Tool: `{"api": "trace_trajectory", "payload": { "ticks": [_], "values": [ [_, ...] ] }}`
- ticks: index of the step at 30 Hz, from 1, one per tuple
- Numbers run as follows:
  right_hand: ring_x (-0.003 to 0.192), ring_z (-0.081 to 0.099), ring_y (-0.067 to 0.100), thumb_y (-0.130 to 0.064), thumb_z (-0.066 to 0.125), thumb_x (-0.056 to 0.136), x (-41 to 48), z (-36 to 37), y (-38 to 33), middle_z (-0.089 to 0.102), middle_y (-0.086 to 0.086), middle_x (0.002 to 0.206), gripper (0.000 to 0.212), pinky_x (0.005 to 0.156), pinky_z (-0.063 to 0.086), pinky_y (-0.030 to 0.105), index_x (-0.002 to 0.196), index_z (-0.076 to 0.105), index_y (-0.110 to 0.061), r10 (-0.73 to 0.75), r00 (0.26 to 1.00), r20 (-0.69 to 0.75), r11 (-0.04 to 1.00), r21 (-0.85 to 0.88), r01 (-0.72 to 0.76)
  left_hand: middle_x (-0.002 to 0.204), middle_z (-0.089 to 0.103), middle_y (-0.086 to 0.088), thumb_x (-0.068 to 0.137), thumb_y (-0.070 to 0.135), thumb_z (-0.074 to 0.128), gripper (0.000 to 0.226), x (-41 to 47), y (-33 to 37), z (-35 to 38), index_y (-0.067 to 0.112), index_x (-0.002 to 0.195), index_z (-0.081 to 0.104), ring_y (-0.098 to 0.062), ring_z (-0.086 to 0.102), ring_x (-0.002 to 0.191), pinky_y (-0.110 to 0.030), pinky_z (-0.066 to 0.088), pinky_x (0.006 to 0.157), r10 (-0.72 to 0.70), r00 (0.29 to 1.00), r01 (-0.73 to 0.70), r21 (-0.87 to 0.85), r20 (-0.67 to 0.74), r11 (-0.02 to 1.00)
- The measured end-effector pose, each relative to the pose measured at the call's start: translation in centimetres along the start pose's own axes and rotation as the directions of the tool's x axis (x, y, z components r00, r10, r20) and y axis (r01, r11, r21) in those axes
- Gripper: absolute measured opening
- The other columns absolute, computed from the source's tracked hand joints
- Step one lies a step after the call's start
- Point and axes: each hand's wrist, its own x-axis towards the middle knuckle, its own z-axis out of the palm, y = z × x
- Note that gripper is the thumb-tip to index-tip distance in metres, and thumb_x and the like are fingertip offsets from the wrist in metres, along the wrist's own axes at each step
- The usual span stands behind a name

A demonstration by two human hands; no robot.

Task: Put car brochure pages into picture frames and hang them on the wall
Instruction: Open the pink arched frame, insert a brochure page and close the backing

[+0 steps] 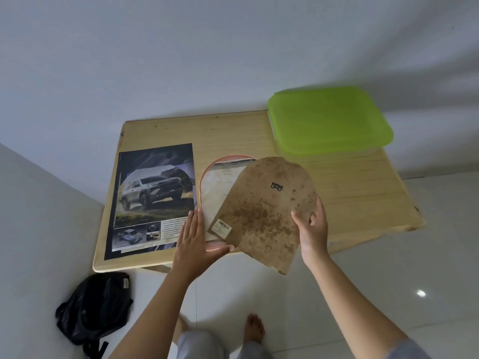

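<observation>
one barcode sticker (221,227) marks the backing board (264,211); print unreadable.

Bare table (350,193) at right; green container (330,120) blocks far corner.

Our left hand (193,238) lies flat, palm down, fingers (195,218) together pointing toward twelve o'clock. Our right hand (312,226) is raised, thumb and fingers pinching, forearm running back toward five o'clock.
</observation>
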Motion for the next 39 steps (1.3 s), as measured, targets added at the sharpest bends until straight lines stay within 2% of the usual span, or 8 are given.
{"api": "trace_trajectory", "payload": {
  "ticks": [3,11,20,26,29,31,34,39],
  "values": [
    [0.136,0.034,0.020,-0.009,0.063,0.086,0.6,-1.2,-0.5,0.033,0.004,0.149,0.070,0.109,0.035,0.042,0.145,0.026,-0.018,0.013,0.989,-0.144,0.993,-0.111,-0.029,0.155,-0.017,0.004,0.051,0.096,0.021,0.130,0.0,0.0,0.1,0.014,0.146,-0.015,-0.006,-0.023,0.138,-0.027,-0.010,0.114,-0.004,1.000,0.004,-0.010,0.001,1.000],
    [0.118,0.053,0.028,-0.020,0.064,0.085,4.3,-8.0,-2.0,0.058,0.011,0.126,0.046,0.100,0.044,0.045,0.129,0.051,-0.011,-0.143,0.931,-0.336,0.872,-0.488,-0.043,0.155,-0.016,0.004,0.055,0.093,0.029,0.126,0.1,-0.4,0.7,0.017,0.146,-0.016,-0.010,-0.020,0.140,-0.033,-0.005,0.116,-0.001,1.000,0.001,-0.017,0.002,1.000],
    [0.115,0.051,0.037,-0.027,0.059,0.088,7.2,-9.3,-1.2,0.056,0.020,0.122,0.043,0.100,0.043,0.049,0.124,0.055,-0.003,-0.222,0.936,-0.272,0.689,-0.723,-0.047,0.148,-0.022,0.011,0.055,0.092,0.029,0.124,0.0,-0.5,0.8,0.021,0.145,-0.018,-0.009,-0.020,0.138,-0.034,-0.004,0.116,0.004,1.000,-0.005,-0.027,-0.016,1.000],
    [0.135,0.027,0.035,-0.022,0.049,0.094,4.9,-6.5,-0.9,0.033,0.021,0.144,0.046,0.112,0.025,0.044,0.133,0.043,0.002,-0.303,0.941,-0.149,0.536,-0.843,0.040,0.152,-0.018,0.008,0.054,0.094,0.025,0.125,0.0,-0.5,1.1,0.019,0.146,-0.014,-0.010,-0.018,0.139,-0.033,-0.004,0.115,-0.005,1.000,0.004,-0.009,-0.023,1.000],
    [0.136,0.027,0.034,-0.026,0.048,0.094,3.0,-2.9,0.2,0.033,0.021,0.145,0.048,0.113,0.021,0.045,0.136,0.041,-0.005,-0.344,0.929,0.138,0.471,-0.830,0.298,0.154,-0.017,0.007,0.054,0.095,0.022,0.125,0.0,-0.6,1.1,0.019,0.146,-0.015,-0.010,-0.019,0.140,-0.033,-0.005,0.115,-0.014,0.999,0.014,0.000,-0.033,1.000],
    [0.140,0.021,0.030,-0.044,0.035,0.094,2.2,-1.2,1.4,0.026,0.013,0.151,0.056,0.115,0.012,0.046,0.141,0.036,-0.014,-0.300,0.906,0.300,0.337,-0.855,0.395,0.154,-0.016,0.006,0.054,0.095,0.022,0.125,-0.1,-0.6,1.1,0.018,0.146,-0.014,-0.010,-0.019,0.140,-0.032,-0.005,0.115,-0.009,0.999,0.010,0.007,-0.035,1.000],
    [0.144,0.008,0.024,-0.061,0.009,0.085,2.1,-1.5,2.5,0.016,0.001,0.156,0.071,0.115,-0.001,0.044,0.145,0.025,-0.026,-0.250,0.903,0.349,0.173,-0.902,0.396,0.153,-0.017,0.007,0.055,0.094,0.024,0.124,-0.2,-0.4,1.1,0.018,0.146,-0.014,-0.009,-0.020,0.139,-0.032,-0.006,0.115,0.001,0.999,-0.001,-0.002,-0.032,1.000],
    [0.145,0.000,0.015,-0.066,0.001,0.083,2.7,-3.7,2.4,0.007,-0.007,0.157,0.074,0.116,-0.003,0.040,0.147,0.016,-0.030,-0.218,0.889,0.403,0.111,-0.895,0.432,0.154,-0.017,0.006,0.056,0.093,0.026,0.123,-0.1,-0.6,1.1,0.019,0.146,-0.014,-0.010,-0.020,0.140,-0.032,-0.006,0.115,0.000,1.000,0.000,0.002,-0.030,1.000]
  ]
}}
